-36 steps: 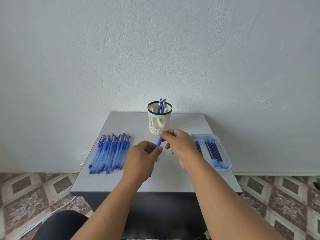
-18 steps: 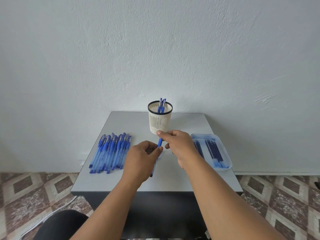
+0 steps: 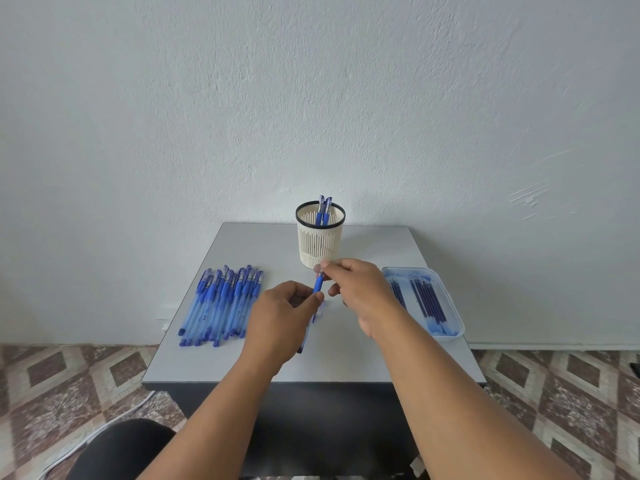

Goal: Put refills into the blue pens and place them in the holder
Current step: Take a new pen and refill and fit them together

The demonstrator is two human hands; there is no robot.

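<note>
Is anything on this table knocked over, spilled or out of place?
Nothing stands out. The cream slotted pen holder stands upright with two pens inside, the loose blue pens lie bunched on the left, and the dark refills sit inside the clear plastic tray.

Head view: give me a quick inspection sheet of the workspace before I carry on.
Surface: grey table against a white wall.
Job's things: blue pens in a row at left; refills in tray at right; holder at the back with two pens in it.
Clutter: nothing seen.
Grippers: left hand grips the held pen; right hand pinches its upper end.
Cables: white cable on the floor at left.
Surroundings: patterned floor tiles.
</note>
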